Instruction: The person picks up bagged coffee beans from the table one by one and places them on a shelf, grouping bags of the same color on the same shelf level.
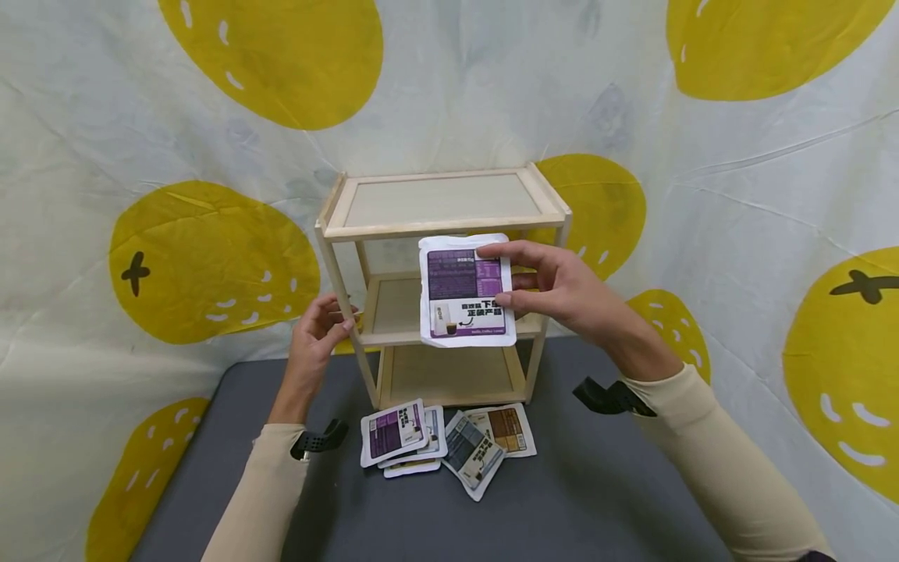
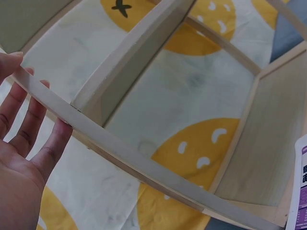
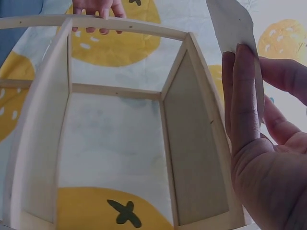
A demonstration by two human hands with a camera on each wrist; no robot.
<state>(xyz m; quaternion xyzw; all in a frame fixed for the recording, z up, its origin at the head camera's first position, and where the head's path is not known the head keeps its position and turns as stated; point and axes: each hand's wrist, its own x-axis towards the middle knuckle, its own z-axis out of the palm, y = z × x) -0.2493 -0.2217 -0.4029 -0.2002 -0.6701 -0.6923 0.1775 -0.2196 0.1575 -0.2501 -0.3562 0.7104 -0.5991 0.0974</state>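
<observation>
My right hand (image 1: 572, 293) pinches a flat white-edged pouch (image 1: 456, 275) with a purple printed label, held up in front of the wooden shelf (image 1: 442, 199). In the right wrist view, fingers lie along one face of the pouch (image 3: 235, 26) and the thumb is on the other. My left hand (image 1: 309, 343) grips the shelf's left front post (image 1: 344, 289). From the left wrist, the thumb and fingers appear on opposite sides of that post (image 2: 144, 165). The shelf stands upright with three tiers.
Below the shelf's front, a purple pouch (image 1: 392, 433) lies on others at the left, overlapping. Beside them a grey-blue pouch (image 1: 467, 449) partly covers a brown one (image 1: 513, 429). All rest on the dark grey table (image 1: 562, 507). A fruit-patterned cloth (image 1: 449, 94) hangs behind.
</observation>
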